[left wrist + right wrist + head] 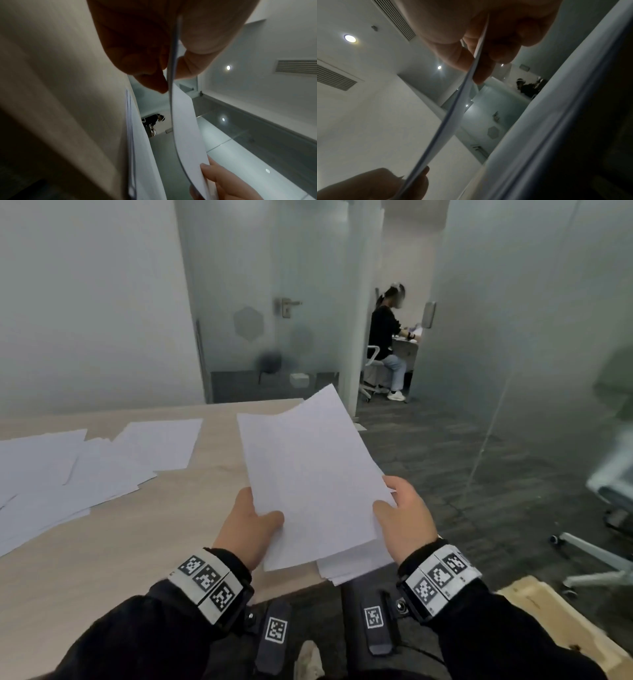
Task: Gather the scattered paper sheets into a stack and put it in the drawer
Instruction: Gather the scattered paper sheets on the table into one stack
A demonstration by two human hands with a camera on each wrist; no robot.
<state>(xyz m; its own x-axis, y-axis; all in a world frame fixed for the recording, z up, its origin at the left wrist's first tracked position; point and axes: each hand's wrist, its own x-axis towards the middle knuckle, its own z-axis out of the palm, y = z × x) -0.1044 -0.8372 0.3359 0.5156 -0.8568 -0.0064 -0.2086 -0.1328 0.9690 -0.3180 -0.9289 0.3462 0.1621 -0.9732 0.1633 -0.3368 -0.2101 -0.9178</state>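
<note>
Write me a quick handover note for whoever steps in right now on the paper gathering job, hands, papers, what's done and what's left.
Left hand and right hand each pinch a side of the held sheets, lifted above the table near its edge.
A small stack lies on the table edge below them.
More scattered sheets remain at the far left.
Done: part gathered.
Left: collect the rest, square the stack, put it in the drawer, which is not in view.
</note>
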